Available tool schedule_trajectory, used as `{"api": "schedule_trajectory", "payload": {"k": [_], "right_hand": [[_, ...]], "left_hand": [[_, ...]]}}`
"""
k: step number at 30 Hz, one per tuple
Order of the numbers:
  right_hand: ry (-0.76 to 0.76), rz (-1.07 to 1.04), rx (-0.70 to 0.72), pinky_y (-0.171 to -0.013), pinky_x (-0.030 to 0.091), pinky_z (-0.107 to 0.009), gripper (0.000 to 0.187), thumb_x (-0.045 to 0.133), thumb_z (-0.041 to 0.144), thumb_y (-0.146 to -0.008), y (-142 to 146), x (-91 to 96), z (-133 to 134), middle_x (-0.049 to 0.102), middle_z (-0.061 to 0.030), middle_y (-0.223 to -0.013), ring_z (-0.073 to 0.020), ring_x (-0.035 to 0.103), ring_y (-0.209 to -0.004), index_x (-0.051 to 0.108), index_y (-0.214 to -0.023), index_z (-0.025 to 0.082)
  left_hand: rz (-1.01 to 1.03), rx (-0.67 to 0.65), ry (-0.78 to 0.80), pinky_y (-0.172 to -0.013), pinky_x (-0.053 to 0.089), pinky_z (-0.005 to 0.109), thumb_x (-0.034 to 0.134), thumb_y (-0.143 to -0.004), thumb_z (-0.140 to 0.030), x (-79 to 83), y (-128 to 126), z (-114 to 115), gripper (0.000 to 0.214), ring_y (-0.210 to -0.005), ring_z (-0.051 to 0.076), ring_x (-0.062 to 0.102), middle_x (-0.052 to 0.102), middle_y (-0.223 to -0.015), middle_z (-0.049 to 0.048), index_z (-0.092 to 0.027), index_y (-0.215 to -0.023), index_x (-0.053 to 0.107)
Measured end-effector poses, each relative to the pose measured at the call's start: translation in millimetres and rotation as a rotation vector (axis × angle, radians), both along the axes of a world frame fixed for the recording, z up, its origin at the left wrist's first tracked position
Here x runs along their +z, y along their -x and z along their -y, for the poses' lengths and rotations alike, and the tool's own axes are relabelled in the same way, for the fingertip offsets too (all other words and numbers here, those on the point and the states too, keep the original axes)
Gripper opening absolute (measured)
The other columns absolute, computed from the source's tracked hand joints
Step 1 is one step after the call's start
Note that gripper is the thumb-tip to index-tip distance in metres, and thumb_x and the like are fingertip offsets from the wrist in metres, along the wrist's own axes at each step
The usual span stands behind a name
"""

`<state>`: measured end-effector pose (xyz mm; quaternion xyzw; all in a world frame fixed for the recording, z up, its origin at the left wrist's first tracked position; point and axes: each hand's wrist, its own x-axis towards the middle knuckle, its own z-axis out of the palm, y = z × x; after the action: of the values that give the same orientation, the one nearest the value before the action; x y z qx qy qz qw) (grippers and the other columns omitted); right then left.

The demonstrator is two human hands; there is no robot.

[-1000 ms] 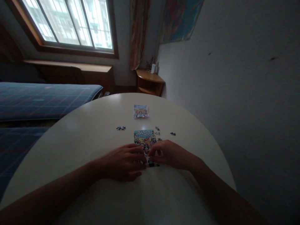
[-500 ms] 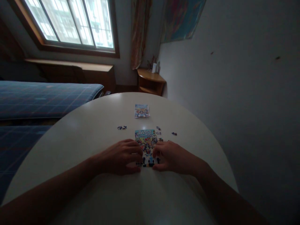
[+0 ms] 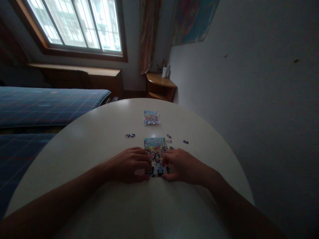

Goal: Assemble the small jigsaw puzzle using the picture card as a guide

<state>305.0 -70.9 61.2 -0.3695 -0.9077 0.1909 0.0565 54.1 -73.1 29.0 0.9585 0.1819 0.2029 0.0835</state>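
A colourful jigsaw puzzle [image 3: 155, 151] lies flat on the white table, its lettering at the far edge and a blue figure near the bottom. My left hand [image 3: 136, 165] curves over its left edge, fingertips on the picture and thumb by the lower left corner. From the opposite side my right hand [image 3: 178, 166] grips the right edge, fingers bent and thumb low. Both hands hide parts of the puzzle's sides. Loose puzzle pieces [image 3: 168, 136] lie just beyond my right hand, and another piece [image 3: 185, 142] sits farther right. More pieces [image 3: 130, 135] rest at the left.
A small printed picture sheet or packet [image 3: 151, 118] lies farther back on the round white table [image 3: 104, 122]. To the left is a blue plaid mattress [image 3: 54, 104]. Beyond the table stands a wooden corner shelf [image 3: 159, 79], with a bare wall [image 3: 236, 99] at the right.
Both hands stay at the puzzle's sides with only a very slight shift. The loose pieces and the printed sheet lie as before.
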Motion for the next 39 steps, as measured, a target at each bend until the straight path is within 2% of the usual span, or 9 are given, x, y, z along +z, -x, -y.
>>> {"api": "schedule_trajectory", "payload": {"k": [5, 10, 21, 26, 32, 36, 39], "right_hand": [[0.004, 0.000, 0.004, -0.072, 0.043, -0.028, 0.021, 0.078, 0.027, -0.070, 0.5, 0.7, 0.1, 0.069, -0.0033, -0.089, -0.0171, 0.061, -0.078, 0.067, -0.086, 0.018], [-0.008, 0.003, 0.002, -0.072, 0.043, -0.028, 0.021, 0.078, 0.028, -0.071, 1.8, 0.4, -0.2, 0.069, -0.0041, -0.088, -0.0179, 0.061, -0.079, 0.068, -0.085, 0.018], [-0.009, -0.013, 0.010, -0.075, 0.044, -0.029, 0.020, 0.077, 0.028, -0.073, 0.2, -3.3, -1.6, 0.070, -0.0039, -0.092, -0.0177, 0.062, -0.081, 0.069, -0.088, 0.019], [-0.007, -0.037, 0.033, -0.076, 0.043, -0.029, 0.015, 0.077, 0.026, -0.074, 0.9, -4.1, -2.0, 0.070, -0.0023, -0.089, -0.0166, 0.062, -0.080, 0.070, -0.086, 0.020], [0.017, -0.079, 0.064, -0.077, 0.044, -0.028, 0.014, 0.077, 0.026, -0.076, -1.7, -1.7, -3.4, 0.070, -0.0016, -0.089, -0.0164, 0.063, -0.081, 0.071, -0.087, 0.020], [0.025, -0.082, 0.078, -0.076, 0.044, -0.028, 0.013, 0.077, 0.024, -0.078, -4.0, 0.5, -4.7, 0.071, -0.0017, -0.091, -0.0162, 0.064, -0.082, 0.073, -0.090, 0.021], [0.042, -0.086, 0.105, -0.077, 0.045, -0.028, 0.009, 0.076, 0.023, -0.080, -4.8, -0.4, -5.8, 0.072, -0.0012, -0.091, -0.0153, 0.064, -0.082, 0.075, -0.088, 0.023]], "left_hand": [[0.019, -0.006, 0.032, -0.082, 0.048, 0.032, 0.066, -0.090, -0.031, -2.5, 3.7, -3.6, 0.009, -0.088, 0.017, 0.063, 0.071, -0.097, 0.0020, -0.022, -0.089, 0.067], [0.002, 0.002, 0.053, -0.082, 0.047, 0.032, 0.068, -0.090, -0.034, -6.8, 5.9, -6.0, 0.010, -0.088, 0.017, 0.062, 0.070, -0.096, 0.0005, -0.024, -0.091, 0.069], [0.075, -0.025, 0.053, -0.079, 0.049, 0.031, 0.065, -0.092, -0.030, -6.0, 5.8, -9.3, 0.009, -0.084, 0.016, 0.064, 0.073, -0.089, 0.0006, -0.022, -0.088, 0.069], [0.064, -0.019, 0.038, -0.079, 0.049, 0.030, 0.066, -0.091, -0.031, -8.3, 5.4, -10.1, 0.009, -0.086, 0.016, 0.063, 0.072, -0.092, 0.0013, -0.023, -0.092, 0.068], [-0.005, -0.026, -0.027, -0.083, 0.050, 0.033, 0.064, -0.092, -0.032, -4.0, 4.9, -6.7, 0.017, -0.094, 0.018, 0.062, 0.069, -0.108, 0.0034, -0.025, -0.107, 0.068], [-0.052, -0.021, -0.050, -0.085, 0.050, 0.033, 0.065, -0.092, -0.029, -1.4, 4.0, -3.5, 0.014, -0.097, 0.019, 0.061, 0.069, -0.109, 0.0017, -0.027, -0.104, 0.070], [-0.069, -0.023, -0.042, -0.089, 0.049, 0.032, 0.064, -0.092, -0.028, -0.9, 1.8, -1.0, 0.013, -0.100, 0.018, 0.061, 0.070, -0.107, 0.0023, -0.025, -0.103, 0.069]]}}
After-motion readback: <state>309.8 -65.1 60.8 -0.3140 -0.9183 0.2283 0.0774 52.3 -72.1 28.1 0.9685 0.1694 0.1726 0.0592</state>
